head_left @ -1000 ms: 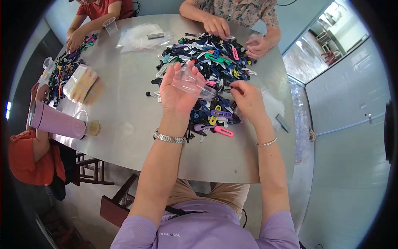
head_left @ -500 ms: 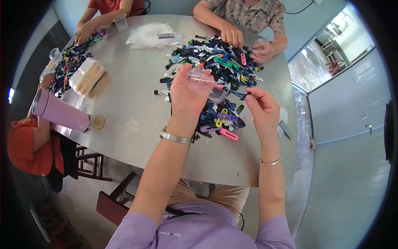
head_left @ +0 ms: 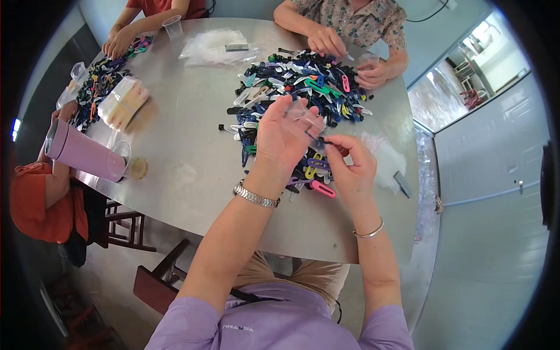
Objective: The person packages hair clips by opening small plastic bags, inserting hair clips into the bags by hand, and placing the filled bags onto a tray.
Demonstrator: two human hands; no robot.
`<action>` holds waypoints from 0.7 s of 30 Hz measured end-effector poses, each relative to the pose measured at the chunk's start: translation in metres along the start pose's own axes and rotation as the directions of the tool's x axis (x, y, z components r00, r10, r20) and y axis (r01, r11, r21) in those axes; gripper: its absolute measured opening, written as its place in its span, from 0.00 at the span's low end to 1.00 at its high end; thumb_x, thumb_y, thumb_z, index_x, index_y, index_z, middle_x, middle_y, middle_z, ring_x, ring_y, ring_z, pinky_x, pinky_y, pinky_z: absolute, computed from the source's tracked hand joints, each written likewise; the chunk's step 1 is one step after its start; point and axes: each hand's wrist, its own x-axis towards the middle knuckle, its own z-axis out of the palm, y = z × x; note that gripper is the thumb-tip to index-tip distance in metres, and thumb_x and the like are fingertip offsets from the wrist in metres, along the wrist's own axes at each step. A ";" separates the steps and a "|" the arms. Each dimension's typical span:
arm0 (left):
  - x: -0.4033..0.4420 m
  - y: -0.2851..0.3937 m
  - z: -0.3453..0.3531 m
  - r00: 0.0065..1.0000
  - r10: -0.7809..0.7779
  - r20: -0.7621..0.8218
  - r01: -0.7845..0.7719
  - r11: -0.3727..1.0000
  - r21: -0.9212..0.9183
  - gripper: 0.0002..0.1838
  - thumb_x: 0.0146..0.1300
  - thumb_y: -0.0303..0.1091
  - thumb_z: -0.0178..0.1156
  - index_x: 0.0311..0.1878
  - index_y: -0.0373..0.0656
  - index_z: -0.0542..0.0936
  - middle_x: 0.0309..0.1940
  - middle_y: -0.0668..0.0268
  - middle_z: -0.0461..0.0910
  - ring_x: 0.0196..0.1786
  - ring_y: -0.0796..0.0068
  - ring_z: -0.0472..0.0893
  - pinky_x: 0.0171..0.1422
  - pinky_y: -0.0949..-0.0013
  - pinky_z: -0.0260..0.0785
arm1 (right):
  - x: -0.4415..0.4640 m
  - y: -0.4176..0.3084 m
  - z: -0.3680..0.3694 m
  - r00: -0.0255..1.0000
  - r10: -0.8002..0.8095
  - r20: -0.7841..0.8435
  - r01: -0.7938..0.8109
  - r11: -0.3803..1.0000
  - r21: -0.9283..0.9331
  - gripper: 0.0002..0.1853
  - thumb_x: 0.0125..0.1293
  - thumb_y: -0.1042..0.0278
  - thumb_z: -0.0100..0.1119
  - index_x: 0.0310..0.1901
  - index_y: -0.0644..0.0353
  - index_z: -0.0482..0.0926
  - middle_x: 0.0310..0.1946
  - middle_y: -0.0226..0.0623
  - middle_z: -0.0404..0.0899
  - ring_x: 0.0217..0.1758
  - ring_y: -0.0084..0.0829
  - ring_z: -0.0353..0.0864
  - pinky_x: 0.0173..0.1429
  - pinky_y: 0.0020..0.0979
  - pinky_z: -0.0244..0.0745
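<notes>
A big heap of hair clips (head_left: pixel 303 81), black, navy, white and a few bright ones, lies in front of me. Above its near part, my left hand (head_left: pixel 280 137) is turned palm up, with its fingers curled round a clear plastic cup (head_left: pixel 304 121). The cup is tilted toward the right. My right hand (head_left: pixel 353 166) pinches a dark hair clip (head_left: pixel 322 142) between thumb and forefinger, right by the cup's mouth. Just below the hands are a pink clip (head_left: pixel 322 189) and a purple clip (head_left: pixel 319 164). What the cup holds is hard to make out.
Clear plastic bags lie right (head_left: pixel 388 160) and at the back (head_left: pixel 213 46). A pink tumbler (head_left: pixel 87 151), a bundle of filled bags (head_left: pixel 123 104) and another clip heap (head_left: pixel 102 87) are on the left. Co-workers sit around the steel table (head_left: pixel 192 146); one handles clips opposite me.
My right hand has moved left and down, bringing the dark clip to the cup. My left hand has shifted slightly right with the cup. The opposite co-worker's hand has lifted off the heap.
</notes>
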 end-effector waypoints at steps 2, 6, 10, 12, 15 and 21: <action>0.002 0.001 -0.002 0.999 -0.024 0.021 0.025 1.000 -0.018 0.10 0.66 0.38 0.54 0.42 0.43 0.71 0.44 0.58 0.72 0.46 0.56 0.73 0.52 0.50 0.69 | 0.001 -0.003 -0.002 1.000 0.005 -0.004 -0.004 0.999 0.047 0.07 0.57 0.81 0.61 0.38 0.63 0.80 0.32 0.36 0.81 0.29 0.24 0.77 0.32 0.24 0.70; 0.003 0.004 -0.004 0.999 -0.044 -0.023 0.042 0.995 -0.085 0.09 0.67 0.39 0.53 0.40 0.43 0.71 0.43 0.57 0.73 0.46 0.56 0.73 0.54 0.48 0.69 | -0.002 0.001 -0.002 0.995 0.097 0.004 -0.097 0.990 0.103 0.07 0.58 0.82 0.60 0.38 0.63 0.80 0.33 0.30 0.80 0.32 0.18 0.74 0.37 0.20 0.67; 0.006 0.007 -0.006 0.999 -0.049 -0.021 0.047 0.993 -0.109 0.09 0.67 0.39 0.51 0.39 0.44 0.70 0.40 0.56 0.74 0.45 0.55 0.74 0.54 0.46 0.69 | 0.000 0.010 -0.005 0.993 -0.120 -0.007 0.119 0.990 -0.080 0.07 0.57 0.83 0.60 0.37 0.62 0.80 0.35 0.33 0.82 0.34 0.23 0.77 0.37 0.22 0.69; 0.006 0.008 -0.006 0.999 -0.053 -0.009 0.051 0.991 -0.126 0.09 0.68 0.39 0.51 0.39 0.44 0.70 0.40 0.56 0.74 0.45 0.55 0.74 0.55 0.46 0.69 | 0.002 0.013 -0.007 0.983 -0.183 -0.007 0.180 0.974 -0.137 0.08 0.56 0.84 0.60 0.37 0.62 0.80 0.35 0.34 0.83 0.35 0.25 0.78 0.38 0.23 0.69; 0.005 0.009 -0.004 0.998 -0.053 -0.041 0.049 0.995 -0.090 0.08 0.68 0.39 0.51 0.38 0.45 0.71 0.39 0.56 0.74 0.45 0.55 0.74 0.54 0.46 0.69 | 0.005 0.014 -0.011 0.960 -0.279 0.004 0.275 0.947 -0.166 0.08 0.54 0.85 0.60 0.35 0.62 0.79 0.35 0.35 0.83 0.36 0.30 0.80 0.38 0.25 0.71; 0.003 0.009 -0.001 0.997 -0.032 -0.068 0.028 0.998 -0.053 0.07 0.67 0.38 0.52 0.38 0.46 0.71 0.39 0.59 0.75 0.45 0.56 0.75 0.54 0.45 0.69 | 0.007 0.010 -0.013 0.936 -0.343 0.082 0.352 0.892 -0.284 0.10 0.49 0.84 0.63 0.34 0.60 0.80 0.34 0.35 0.82 0.34 0.34 0.78 0.39 0.30 0.70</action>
